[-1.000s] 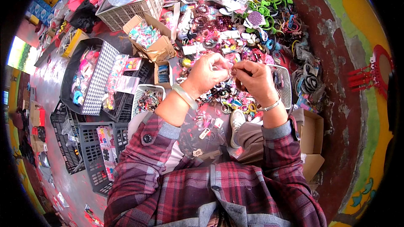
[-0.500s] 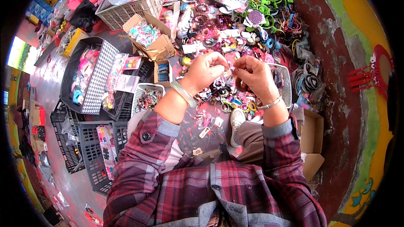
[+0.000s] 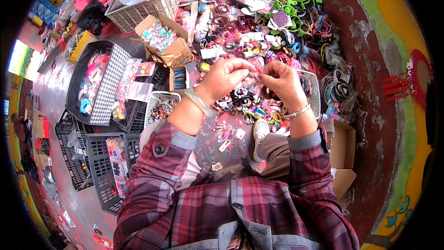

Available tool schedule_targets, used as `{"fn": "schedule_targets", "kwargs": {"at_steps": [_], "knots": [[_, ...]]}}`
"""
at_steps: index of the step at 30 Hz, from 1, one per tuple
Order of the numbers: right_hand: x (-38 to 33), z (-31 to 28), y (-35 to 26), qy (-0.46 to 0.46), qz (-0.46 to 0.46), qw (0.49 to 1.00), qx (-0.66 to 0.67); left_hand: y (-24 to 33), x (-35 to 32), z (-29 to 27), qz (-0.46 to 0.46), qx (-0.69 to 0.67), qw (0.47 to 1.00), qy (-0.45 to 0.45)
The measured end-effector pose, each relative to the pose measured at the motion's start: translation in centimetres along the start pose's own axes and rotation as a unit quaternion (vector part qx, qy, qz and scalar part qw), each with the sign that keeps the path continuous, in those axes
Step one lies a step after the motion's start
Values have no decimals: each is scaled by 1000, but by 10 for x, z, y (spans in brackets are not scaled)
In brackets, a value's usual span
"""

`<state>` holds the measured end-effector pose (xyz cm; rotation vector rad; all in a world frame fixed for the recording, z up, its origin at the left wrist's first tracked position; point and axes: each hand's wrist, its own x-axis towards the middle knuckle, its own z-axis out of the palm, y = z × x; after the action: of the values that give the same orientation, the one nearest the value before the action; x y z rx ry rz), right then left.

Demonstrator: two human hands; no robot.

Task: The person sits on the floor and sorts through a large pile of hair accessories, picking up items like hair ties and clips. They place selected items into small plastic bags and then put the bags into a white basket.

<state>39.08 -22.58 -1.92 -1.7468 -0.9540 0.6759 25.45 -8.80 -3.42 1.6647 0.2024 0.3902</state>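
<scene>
My left hand (image 3: 225,79), with a pale bangle (image 3: 199,103) on its wrist, is raised with thumb and forefinger pinched. My right hand (image 3: 283,83), wearing a thin silver bracelet (image 3: 297,111), is curled in a pinch close beside it. Whatever sits between the fingertips is too small to make out. Below both hands spreads a large pile of hair ties and small trinkets (image 3: 252,97), pink, black and many other colours. Left of the pile stands a white basket (image 3: 150,111) of small pieces; another white basket (image 3: 316,95) is just right of my right hand.
An opened cardboard box (image 3: 171,54) of pastel pieces and a crate (image 3: 159,9) stand at the far left. A houndstooth-lidded box (image 3: 102,93) and grey plastic baskets (image 3: 99,157) lie further left. Green bands (image 3: 296,11) heap at the far right; an open carton (image 3: 343,146) sits near my right elbow.
The fingertips of both hands have come slightly closer together. My right hand has turned a little, its fingers curling tighter; the surrounding things stay put.
</scene>
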Motion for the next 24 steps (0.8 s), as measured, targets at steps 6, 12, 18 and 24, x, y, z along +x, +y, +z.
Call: {"fn": "schedule_targets", "kwargs": {"at_steps": [6,12,18,24], "knots": [[-2,1,-9,-18,11,999,36,6,-3,-1,-12,-69,998,-7],[-3,3,-6,-24,28,998,55,9,-3,0,-16,-71,997,-21],[-5,4,-6,-38,16,997,64,4,-4,-1,-54,-114,992,-23],[-5,-1,-6,-57,18,998,37,12,-6,-2,-112,-37,993,-11]]}}
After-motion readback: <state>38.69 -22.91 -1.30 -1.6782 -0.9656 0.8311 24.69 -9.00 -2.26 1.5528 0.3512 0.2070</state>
